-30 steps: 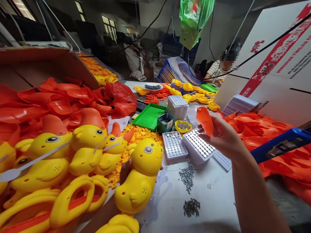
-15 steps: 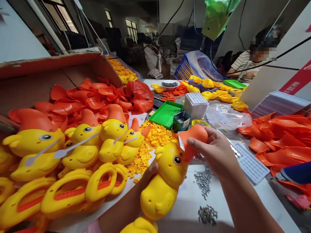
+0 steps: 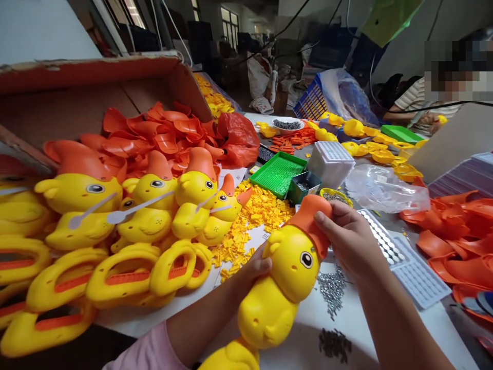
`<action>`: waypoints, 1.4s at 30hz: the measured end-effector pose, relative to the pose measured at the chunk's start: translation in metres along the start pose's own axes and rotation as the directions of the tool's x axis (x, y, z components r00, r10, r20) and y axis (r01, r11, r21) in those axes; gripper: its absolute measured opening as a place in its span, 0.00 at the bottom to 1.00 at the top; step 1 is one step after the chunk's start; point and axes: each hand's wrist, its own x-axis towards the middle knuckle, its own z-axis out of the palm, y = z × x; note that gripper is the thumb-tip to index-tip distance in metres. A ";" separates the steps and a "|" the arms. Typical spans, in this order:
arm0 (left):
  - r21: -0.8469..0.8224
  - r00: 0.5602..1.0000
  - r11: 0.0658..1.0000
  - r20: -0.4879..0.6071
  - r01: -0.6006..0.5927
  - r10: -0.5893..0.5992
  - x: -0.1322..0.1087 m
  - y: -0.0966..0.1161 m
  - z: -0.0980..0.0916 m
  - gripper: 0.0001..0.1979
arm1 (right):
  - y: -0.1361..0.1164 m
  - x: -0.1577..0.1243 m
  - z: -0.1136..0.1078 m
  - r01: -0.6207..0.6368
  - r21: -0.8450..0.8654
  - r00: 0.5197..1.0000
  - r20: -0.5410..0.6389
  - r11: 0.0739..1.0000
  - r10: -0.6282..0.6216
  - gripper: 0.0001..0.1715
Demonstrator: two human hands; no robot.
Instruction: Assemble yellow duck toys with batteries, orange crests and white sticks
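Note:
A yellow plastic toy duck (image 3: 269, 308) is tilted in front of me, its head up and its lower end cut off by the bottom edge. My left hand (image 3: 259, 264) grips it from behind at the neck; most of those fingers are hidden by the duck. My right hand (image 3: 342, 231) pinches an orange cap-like piece (image 3: 310, 218) between thumb and fingers. That piece sits over the top and front of the duck's head. Below my right hand, silver screws (image 3: 332, 290) and a darker heap of screws (image 3: 335, 344) lie on the white table surface.
Several capped ducks (image 3: 150, 205) stand at left before a cardboard box (image 3: 69, 97) of orange parts. Small yellow pieces (image 3: 250, 221) lie mid-table near a green tray (image 3: 279, 172). A white tray (image 3: 419, 277) and orange parts (image 3: 458, 246) are at right. A co-worker (image 3: 431, 103) sits behind.
The orange piece has come down onto the duck's head, closing the gap seen before. My right hand moved with it. The whole view has shifted, so the ducks appear further right.

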 end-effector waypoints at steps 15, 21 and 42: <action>-0.085 0.993 0.994 0.088 -0.068 0.075 -0.006 -0.016 -0.015 0.38 | 0.007 -0.011 0.017 0.122 -0.145 0.989 -0.062 0.982 -0.132 0.14; 0.019 0.999 0.999 -0.031 -0.034 0.035 -0.007 -0.022 -0.015 0.59 | 0.007 -0.008 0.015 0.059 -0.122 0.995 -0.068 0.991 -0.068 0.14; -0.092 0.972 0.976 -0.148 -0.199 0.184 0.005 -0.025 -0.013 0.34 | 0.018 -0.001 0.005 -0.118 -0.018 0.982 -0.148 0.993 0.114 0.22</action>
